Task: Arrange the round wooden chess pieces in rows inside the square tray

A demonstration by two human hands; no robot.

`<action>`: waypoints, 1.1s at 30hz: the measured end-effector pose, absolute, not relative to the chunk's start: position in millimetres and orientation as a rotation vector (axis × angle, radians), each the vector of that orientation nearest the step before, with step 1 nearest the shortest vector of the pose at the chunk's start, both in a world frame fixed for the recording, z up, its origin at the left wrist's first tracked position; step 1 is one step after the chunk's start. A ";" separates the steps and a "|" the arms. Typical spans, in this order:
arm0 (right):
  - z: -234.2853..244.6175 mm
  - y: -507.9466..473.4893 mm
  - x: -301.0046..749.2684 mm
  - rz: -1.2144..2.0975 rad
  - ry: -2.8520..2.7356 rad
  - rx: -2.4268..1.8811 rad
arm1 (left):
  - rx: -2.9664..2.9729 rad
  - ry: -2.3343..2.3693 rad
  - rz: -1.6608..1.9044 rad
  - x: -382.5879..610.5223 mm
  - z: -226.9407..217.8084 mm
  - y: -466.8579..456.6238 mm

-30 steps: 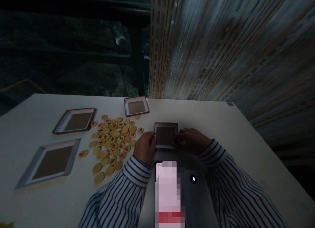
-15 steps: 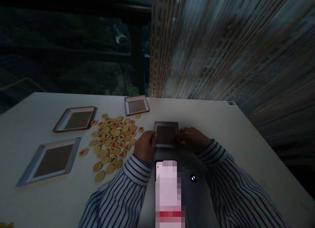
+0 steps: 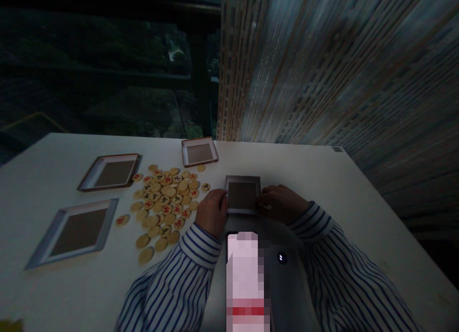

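Note:
A small shallow box [image 3: 244,210] with a dark inside floor lies on the white table in front of me. My left hand [image 3: 212,212] is closed on its left side, fingers curled and thumb along the edge. On the opposite side, my right hand [image 3: 281,203] grips the right edge with bent fingers. Just left of my left hand spreads a heap of round wooden Chinese chess pieces [image 3: 168,191], some showing red or black characters, others blank side up. One piece [image 3: 205,187] rests apart, between the heap and the box.
Two brown-rimmed trays [image 3: 135,175] [image 3: 216,156] stand behind the heap; a grey-rimmed tray [image 3: 107,236] is at left. A lit phone [image 3: 245,274], partly pixelated, is below the box beside a dark device [image 3: 282,258]. A slatted blind [image 3: 287,74] borders the table [image 3: 358,236].
Almost nothing differs. Both hands keep their places on the box, and the view has shifted very slightly.

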State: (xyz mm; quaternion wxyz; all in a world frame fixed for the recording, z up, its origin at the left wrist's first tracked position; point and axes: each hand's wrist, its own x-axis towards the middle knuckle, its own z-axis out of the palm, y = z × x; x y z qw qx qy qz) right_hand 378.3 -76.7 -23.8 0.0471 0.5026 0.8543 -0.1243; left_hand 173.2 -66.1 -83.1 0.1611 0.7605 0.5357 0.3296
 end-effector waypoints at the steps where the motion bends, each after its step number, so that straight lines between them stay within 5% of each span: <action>1: -23.9 -76.5 378.3 -0.377 2.605 1.533 | 2.172 1.529 0.937 173.1 -83.3 -66.1; 33: -23.7 -78.5 379.2 -0.366 2.589 1.487 | 2.148 1.528 0.935 172.1 -83.9 -65.4</action>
